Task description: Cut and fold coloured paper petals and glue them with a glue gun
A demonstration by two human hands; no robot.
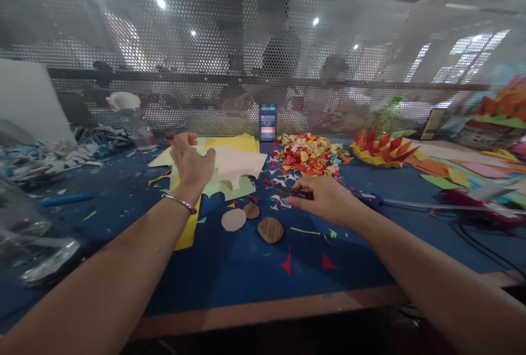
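Wooden disc point(270, 229) lies at 6 o'clock between the hands; left hand point(191, 164) grips the pale sheet point(240, 164), which stretches toward 3 o'clock; right hand point(326, 199), nearer, is closed on a dark tool point(296, 193).

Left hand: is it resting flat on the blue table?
No, the left hand is raised, gripping a cream paper sheet.

Both forearms are bare, with a thin silver bangle point(179, 203) on the left wrist.

paper scrap heap point(306, 153) (red, yellow) | orange spiky paper point(382, 149) | blue pen point(66, 199) | wooden disc point(270, 229)
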